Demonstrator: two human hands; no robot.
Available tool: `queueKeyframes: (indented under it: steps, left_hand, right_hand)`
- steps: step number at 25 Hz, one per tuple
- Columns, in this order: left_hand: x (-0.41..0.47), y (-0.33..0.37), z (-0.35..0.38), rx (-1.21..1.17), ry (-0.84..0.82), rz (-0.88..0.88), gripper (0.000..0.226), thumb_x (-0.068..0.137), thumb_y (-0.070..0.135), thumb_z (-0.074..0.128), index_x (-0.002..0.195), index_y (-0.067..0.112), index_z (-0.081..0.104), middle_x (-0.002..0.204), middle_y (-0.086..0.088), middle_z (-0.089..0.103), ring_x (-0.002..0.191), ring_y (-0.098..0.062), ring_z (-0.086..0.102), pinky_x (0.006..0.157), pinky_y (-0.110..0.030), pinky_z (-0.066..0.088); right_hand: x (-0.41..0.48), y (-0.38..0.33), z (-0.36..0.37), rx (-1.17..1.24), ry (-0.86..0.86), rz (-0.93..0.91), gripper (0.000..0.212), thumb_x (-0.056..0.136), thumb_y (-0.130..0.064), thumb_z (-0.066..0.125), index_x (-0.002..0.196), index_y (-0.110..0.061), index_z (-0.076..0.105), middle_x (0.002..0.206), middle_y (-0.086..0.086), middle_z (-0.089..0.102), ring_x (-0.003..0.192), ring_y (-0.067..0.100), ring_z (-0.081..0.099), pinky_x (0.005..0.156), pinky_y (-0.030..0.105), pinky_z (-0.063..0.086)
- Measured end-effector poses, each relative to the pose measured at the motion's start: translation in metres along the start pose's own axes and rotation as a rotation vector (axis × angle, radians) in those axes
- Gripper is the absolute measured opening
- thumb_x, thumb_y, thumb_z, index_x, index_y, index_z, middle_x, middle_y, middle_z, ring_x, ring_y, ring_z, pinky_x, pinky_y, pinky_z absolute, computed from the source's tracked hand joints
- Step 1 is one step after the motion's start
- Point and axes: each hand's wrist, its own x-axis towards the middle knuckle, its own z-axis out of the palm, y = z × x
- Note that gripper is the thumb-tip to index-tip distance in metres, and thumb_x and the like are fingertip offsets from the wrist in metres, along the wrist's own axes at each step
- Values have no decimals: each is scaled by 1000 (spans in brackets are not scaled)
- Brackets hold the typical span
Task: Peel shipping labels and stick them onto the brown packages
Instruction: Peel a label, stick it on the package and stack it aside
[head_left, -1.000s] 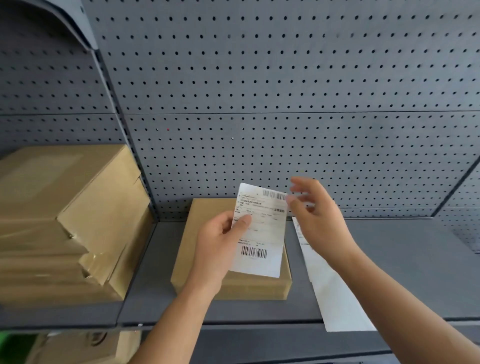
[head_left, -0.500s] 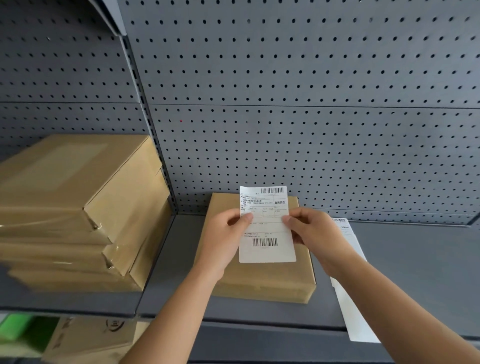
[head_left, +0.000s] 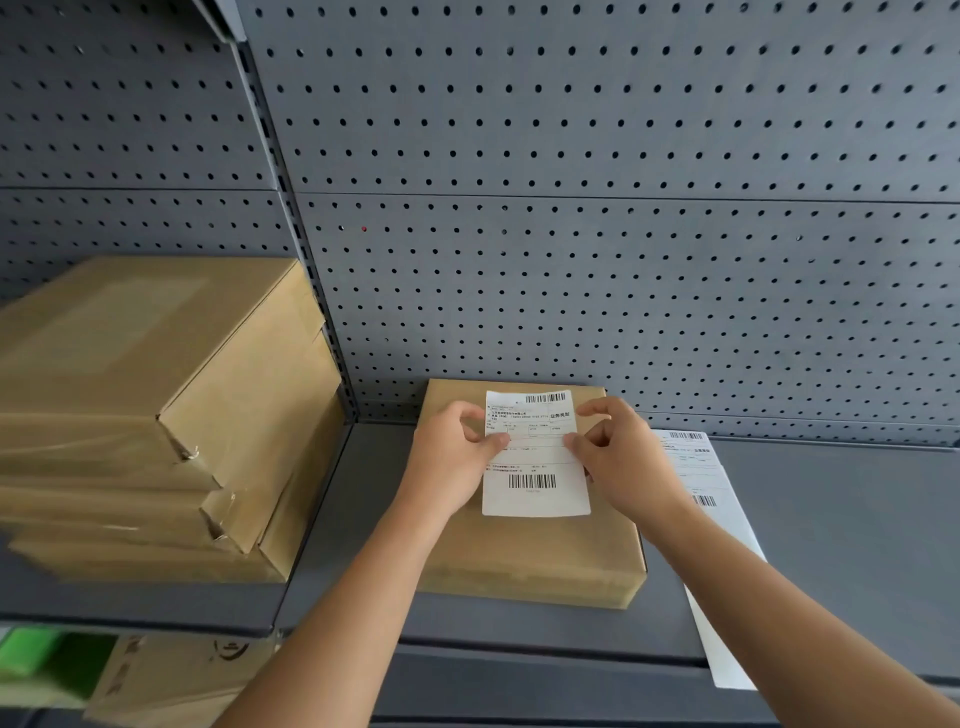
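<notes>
- A white shipping label (head_left: 535, 457) is held flat over a brown package (head_left: 540, 551), pinched at its edges by the left hand (head_left: 452, 457) and right hand (head_left: 621, 460).
- A label strip (head_left: 698, 483) lies just right of it; stacked brown boxes (head_left: 156, 415) sit left.
- All rest on a grey shelf (head_left: 831, 519) before a pegboard (head_left: 571, 208); whether the label is stuck down cannot be told.

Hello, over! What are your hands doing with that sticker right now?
Left hand and right hand pinch the shipping label by its side edges. Label over the brown package on the shelf. Nothing in the way.
</notes>
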Motion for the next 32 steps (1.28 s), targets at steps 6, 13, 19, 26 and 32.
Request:
queueKeyframes:
  steps: [6, 13, 19, 26, 32]
  left_hand:
    - [5, -7, 5, 117, 15, 7, 38, 93, 30, 73, 126, 20, 56, 88, 4, 68, 85, -10, 65, 66, -26, 47]
    - [9, -11, 7, 221, 31, 28, 37, 94, 29, 72, 125, 20, 55, 84, 5, 68, 85, -13, 67, 71, -32, 55]
    - [11, -11, 10, 309, 1, 32, 27, 95, 25, 71, 114, 21, 53, 81, 9, 64, 72, -9, 67, 60, -34, 58]
    - [10, -8, 9, 388, -1, 41, 32, 95, 29, 71, 115, 18, 49, 91, 5, 62, 74, -14, 62, 48, -18, 38]
    - [8, -22, 11, 603, 14, 398, 49, 104, 32, 54, 150, 19, 46, 155, 5, 44, 141, -16, 42, 112, -31, 38]
  right_hand:
    - [1, 4, 7, -91, -11, -11, 22, 95, -19, 61, 115, -22, 51, 80, 0, 62, 70, 10, 56, 52, 21, 36]
    - [3, 5, 16, -177, -12, -63, 16, 96, -17, 59, 110, -18, 52, 72, -4, 58, 68, 7, 54, 53, 21, 37]
    - [6, 5, 22, -295, -32, -86, 13, 94, -15, 56, 105, -17, 49, 73, -2, 60, 66, 19, 60, 59, 34, 48]
    - [8, 6, 27, -458, -35, -121, 19, 93, -18, 54, 110, -18, 45, 82, 3, 65, 73, 26, 62, 63, 38, 53]
    - [6, 12, 27, -657, 72, -284, 30, 93, -23, 56, 121, -13, 56, 110, 3, 57, 97, 27, 59, 71, 35, 50]
